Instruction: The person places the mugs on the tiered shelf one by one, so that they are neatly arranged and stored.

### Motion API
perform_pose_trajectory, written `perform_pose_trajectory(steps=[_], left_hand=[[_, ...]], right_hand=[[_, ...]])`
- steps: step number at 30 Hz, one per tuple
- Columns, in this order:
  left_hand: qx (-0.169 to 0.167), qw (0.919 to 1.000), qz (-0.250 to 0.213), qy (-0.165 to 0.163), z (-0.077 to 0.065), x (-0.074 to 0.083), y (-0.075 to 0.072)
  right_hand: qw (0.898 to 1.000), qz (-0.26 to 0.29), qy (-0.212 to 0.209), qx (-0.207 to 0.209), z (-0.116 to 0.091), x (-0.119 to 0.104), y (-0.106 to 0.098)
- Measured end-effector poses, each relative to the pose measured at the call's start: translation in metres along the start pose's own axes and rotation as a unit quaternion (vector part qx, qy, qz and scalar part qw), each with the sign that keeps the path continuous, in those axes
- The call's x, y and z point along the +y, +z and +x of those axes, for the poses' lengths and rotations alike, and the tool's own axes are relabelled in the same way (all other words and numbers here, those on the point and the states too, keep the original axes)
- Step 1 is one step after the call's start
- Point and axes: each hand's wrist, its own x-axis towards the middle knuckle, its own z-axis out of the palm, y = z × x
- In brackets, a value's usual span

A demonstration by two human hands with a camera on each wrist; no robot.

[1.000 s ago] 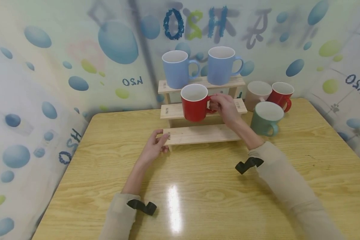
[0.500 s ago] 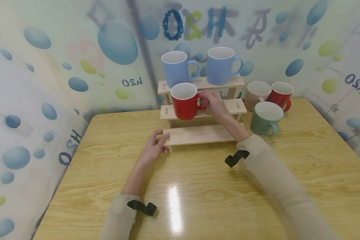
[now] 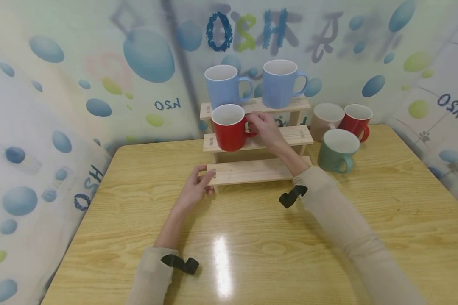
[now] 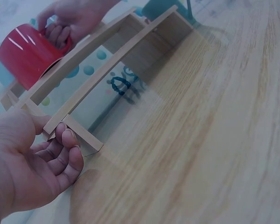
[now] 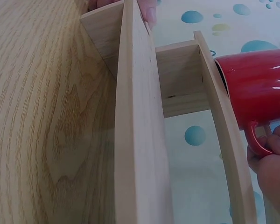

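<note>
A red mug (image 3: 230, 129), white inside, stands upright at the left part of the middle tier of a wooden three-step rack (image 3: 257, 171). My right hand (image 3: 265, 129) grips its handle from the right. In the right wrist view the base of the red mug (image 5: 259, 86) is right at the middle board, fingers curled through the handle. My left hand (image 3: 195, 186) holds the left end of the lowest board, thumb on top and fingers beneath; the left wrist view shows this hand (image 4: 42, 163) pinching the board's corner. Two blue mugs (image 3: 222, 87) sit on the top tier.
Right of the rack, a green mug (image 3: 337, 150), a pale pinkish mug (image 3: 326, 120) and a second red mug (image 3: 356, 120) stand close together on the wood-grain table (image 3: 259, 245). A patterned backdrop (image 3: 137, 106) rises behind and at both sides.
My right hand has carried the red mug leftward along the middle tier, the movement slowing lately. My left hand has stayed at the rack's lower left corner.
</note>
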Motion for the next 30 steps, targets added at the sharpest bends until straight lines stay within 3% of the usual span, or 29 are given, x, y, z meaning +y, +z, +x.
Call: perform_pose_trajectory(steps=[6,13,30], left_hand=[[-0.001,1.0000,0.004,0.005,0.001,-0.001,-0.001],[0.000,1.0000,0.003,0.002,0.001,-0.002,0.000],[0.001,1.0000,-0.002,0.007,0.001,-0.001,0.000]], right_hand=[[1.000,-0.005,-0.008,-0.004,0.002,0.001,0.003],[0.997,-0.074,-0.004,0.011,-0.002,-0.002,0.000],[0.996,-0.084,0.011,0.032,-0.025,-0.010,-0.032]])
